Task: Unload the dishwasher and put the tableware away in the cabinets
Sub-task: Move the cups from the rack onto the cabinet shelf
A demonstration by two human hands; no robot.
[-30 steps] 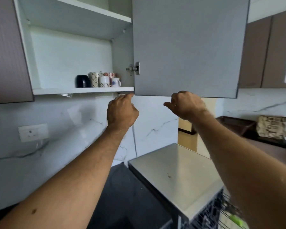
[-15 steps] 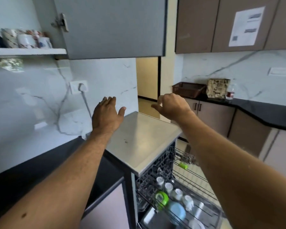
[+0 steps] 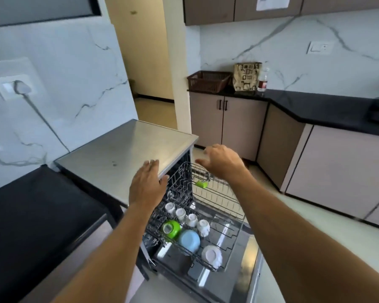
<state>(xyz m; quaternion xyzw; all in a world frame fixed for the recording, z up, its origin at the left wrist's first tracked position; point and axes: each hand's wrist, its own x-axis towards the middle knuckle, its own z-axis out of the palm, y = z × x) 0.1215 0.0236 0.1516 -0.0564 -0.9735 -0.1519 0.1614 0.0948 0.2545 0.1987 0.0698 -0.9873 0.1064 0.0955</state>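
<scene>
Steel-topped dishwasher (image 3: 127, 154), rack (image 3: 206, 217) pulled out: four white cups (image 3: 186, 217) upside down, green bowl (image 3: 171, 228), blue bowl (image 3: 189, 240), probably another white bowl nearest. Left hand (image 3: 146, 184) and right hand (image 3: 222, 161) spread, empty, above rack.

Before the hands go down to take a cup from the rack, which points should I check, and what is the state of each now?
1. Left hand free: ok, open and empty.
2. Right hand free: ok, open and empty.
3. Dishwasher door open, lower rack pulled out: ok.
4. White cups reachable: ok, a row of four, upside down, uncovered.
5. Path down: not ok, the upper rack is also pulled out, above part of the lower one.
6. Cups dry: cannot tell.
</scene>
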